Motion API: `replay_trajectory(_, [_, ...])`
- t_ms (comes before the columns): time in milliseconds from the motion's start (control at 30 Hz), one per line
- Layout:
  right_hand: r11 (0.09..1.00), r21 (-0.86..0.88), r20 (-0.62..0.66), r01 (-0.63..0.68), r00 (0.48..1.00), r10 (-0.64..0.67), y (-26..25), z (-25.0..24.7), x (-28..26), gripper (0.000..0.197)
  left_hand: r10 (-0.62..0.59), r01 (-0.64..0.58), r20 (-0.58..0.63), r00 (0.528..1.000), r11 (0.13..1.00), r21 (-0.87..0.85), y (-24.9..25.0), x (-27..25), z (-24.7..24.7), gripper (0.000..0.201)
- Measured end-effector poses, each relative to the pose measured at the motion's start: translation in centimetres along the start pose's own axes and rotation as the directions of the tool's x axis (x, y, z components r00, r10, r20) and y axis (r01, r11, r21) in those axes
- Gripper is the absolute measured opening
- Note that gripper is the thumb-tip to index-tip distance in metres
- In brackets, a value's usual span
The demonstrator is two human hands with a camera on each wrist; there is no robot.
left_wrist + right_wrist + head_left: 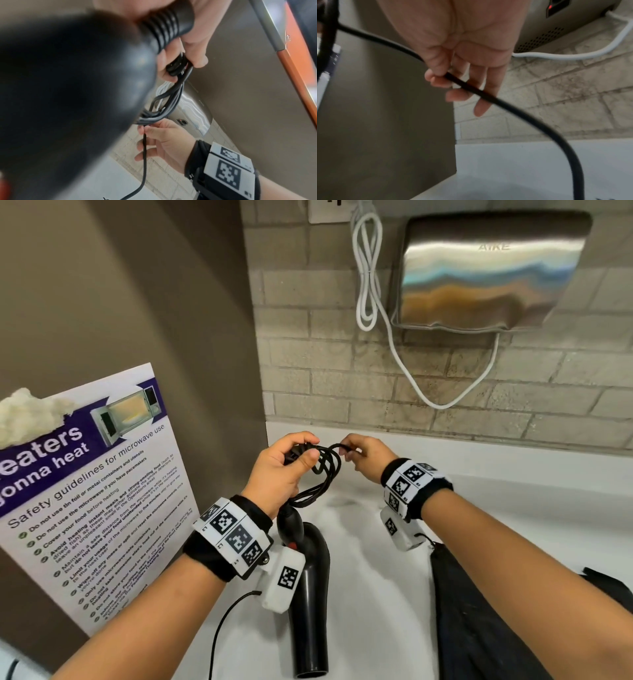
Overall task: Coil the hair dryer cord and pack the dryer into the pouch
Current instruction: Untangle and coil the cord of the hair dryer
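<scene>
Now left hand [279, 470] gripping coiled cord [325, 470], right hand [366, 455] at three o'clock pinching a strand, dryer [310, 594] hanging below, pouch [479, 628] on table [513, 508].

Both forearms are bare. Each wrist wears a black fabric wristband [209, 556] ringed with white tiles printed with black square markers [406, 479]. A white camera housing [284, 580] hangs under each band; a thin black cable [222, 628] trails from the left one.

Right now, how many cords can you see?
2. The black cord is looped between the left hand and right hand, above the hair dryer. The white cord hangs on the wall beside the hand dryer.
</scene>
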State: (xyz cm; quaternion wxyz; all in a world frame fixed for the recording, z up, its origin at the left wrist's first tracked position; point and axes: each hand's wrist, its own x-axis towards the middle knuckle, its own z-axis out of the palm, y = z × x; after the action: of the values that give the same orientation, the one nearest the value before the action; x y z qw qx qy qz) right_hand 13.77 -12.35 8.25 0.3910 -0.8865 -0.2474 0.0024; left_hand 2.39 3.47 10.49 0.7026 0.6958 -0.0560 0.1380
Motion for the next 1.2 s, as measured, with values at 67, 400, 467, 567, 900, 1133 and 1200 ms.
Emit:
replay_trajectory(67, [0.994,-0.023,0.093,0.11,0.99,-0.108,-0.7,-0.3,0.0,0.019,0.018,-0.018,0.008,1.0,0.999,0.03,0.1,0.0,-0.1,0.022])
replay_trajectory(400, [0.978,-0.143,-0.045,0.155,0.986,-0.163,-4.4,-2.8,0.2,0.015,-0.004,0.004,-0.009,1.0,1.0,-0.007,0.3,-0.1,-0.1,0.009])
replay_trajectory(467, [0.968,-0.16,-0.135,0.195,0.967,-0.217,-5.7,-3.3,0.0,0.015,-0.01,0.01,-0.009,1.0,1.0,-0.004,0.4,-0.1,-0.1,0.01])
replay_trajectory(567, [0.937,-0.22,-0.227,0.271,0.92,-0.319,-7.6,-4.1,-0.8,0.015,0.021,-0.021,0.011,1.0,0.999,0.048,0.5,-0.1,0.0,0.014])
replay_trajectory(900, [0.831,-0.351,-0.296,0.432,0.791,-0.536,-9.8,-3.7,-3.1,0.017,-0.014,0.006,0.048,0.999,0.987,0.16,1.1,-0.4,0.4,0.025])
replay_trajectory(1133, [0.858,-0.303,-0.339,0.415,0.794,-0.504,-9.6,-3.8,-4.7,0.018,-0.031,0.024,0.027,0.999,0.973,0.23,2.3,-0.9,1.4,0.024])
replay_trajectory(1200, [0.879,-0.253,-0.349,0.404,0.809,-0.473,-9.2,-3.8,-5.3,0.018,-0.026,0.029,-0.015,1.0,0.979,0.2,2.2,-0.8,1.5,0.022])
